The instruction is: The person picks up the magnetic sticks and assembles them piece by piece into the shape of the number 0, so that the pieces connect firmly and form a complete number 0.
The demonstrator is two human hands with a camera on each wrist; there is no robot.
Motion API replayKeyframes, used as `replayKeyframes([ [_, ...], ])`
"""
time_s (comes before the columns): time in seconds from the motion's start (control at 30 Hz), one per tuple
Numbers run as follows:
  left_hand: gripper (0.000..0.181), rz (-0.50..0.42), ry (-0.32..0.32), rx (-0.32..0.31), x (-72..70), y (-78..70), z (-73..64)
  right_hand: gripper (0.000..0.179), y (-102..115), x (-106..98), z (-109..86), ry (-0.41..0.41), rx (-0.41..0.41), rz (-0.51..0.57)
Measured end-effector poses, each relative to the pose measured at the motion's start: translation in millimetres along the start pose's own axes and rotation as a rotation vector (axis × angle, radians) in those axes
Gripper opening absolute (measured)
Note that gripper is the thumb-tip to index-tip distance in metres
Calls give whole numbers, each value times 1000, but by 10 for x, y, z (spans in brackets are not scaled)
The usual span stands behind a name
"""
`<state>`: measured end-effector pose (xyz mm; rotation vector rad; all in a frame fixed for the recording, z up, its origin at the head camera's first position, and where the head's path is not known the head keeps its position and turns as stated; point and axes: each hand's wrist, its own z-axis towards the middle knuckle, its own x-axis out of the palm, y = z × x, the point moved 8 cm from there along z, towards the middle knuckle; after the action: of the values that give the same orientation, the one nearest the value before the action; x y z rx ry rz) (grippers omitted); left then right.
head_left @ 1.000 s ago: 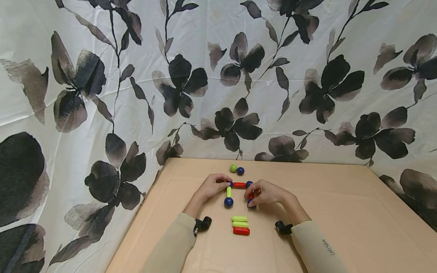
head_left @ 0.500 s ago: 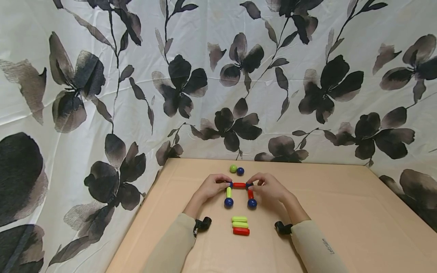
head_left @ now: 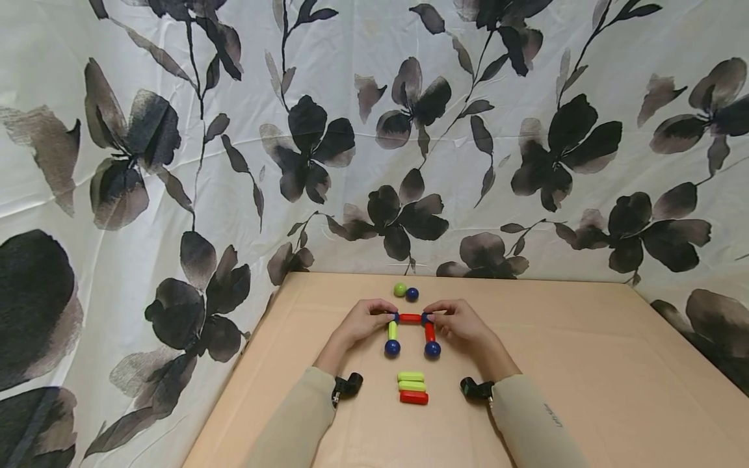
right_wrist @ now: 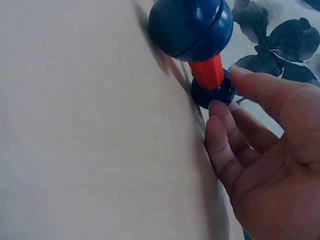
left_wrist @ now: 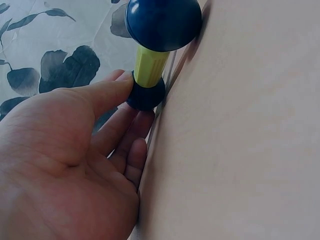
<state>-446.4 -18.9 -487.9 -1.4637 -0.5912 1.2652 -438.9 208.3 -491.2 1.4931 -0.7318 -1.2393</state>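
Observation:
Three rods and several blue balls form a U-shaped frame on the table. A red rod (head_left: 411,318) spans its far side, a yellow-green rod (head_left: 393,331) runs down the left and another red rod (head_left: 430,332) down the right. My left hand (head_left: 364,321) pinches the far left blue ball (left_wrist: 146,96) between thumb and fingers. At the far right blue ball (right_wrist: 214,94), my right hand (head_left: 462,322) has thumb and fingertips on either side. The near ends carry a left blue ball (head_left: 392,348) and a right blue ball (head_left: 432,350), both untouched.
Behind the frame lie a green ball (head_left: 400,290) and a loose blue ball (head_left: 412,294). Nearer me, two yellow-green rods (head_left: 411,381) and a red rod (head_left: 413,397) lie in a stack-like row. A floral cloth (head_left: 328,162) hangs beyond the table (head_left: 526,338).
My right hand has moved from the near right ball and red rod up to the far right ball. The left hand has stayed at its corner.

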Motion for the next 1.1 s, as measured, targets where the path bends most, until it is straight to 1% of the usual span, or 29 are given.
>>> replayKeyframes([
  [0.13,19,2,1,-2,3,3,-4,26,2,5,5,-25,-25,-26],
  [0.23,18,9,-3,-3,-1,9,-6,26,21,16,-17,-39,-19,-35],
  [0.47,17,12,-5,4,-5,22,-2,27,67,34,-47,-48,-45,-43],
  [0.63,17,11,-7,0,-5,17,-10,25,50,35,-52,-59,-20,-62],
  [0.83,20,26,-32,3,-32,-58,-33,24,36,33,-51,-61,1,-64],
  [1.0,21,60,-65,20,-73,-161,-49,25,40,29,-55,-63,-15,-51],
  [1.03,20,69,-66,27,-76,-191,-56,25,38,30,-56,-64,-17,-47],
  [1.1,19,91,-48,54,-63,-269,-71,25,33,31,-56,-64,-22,-41],
])
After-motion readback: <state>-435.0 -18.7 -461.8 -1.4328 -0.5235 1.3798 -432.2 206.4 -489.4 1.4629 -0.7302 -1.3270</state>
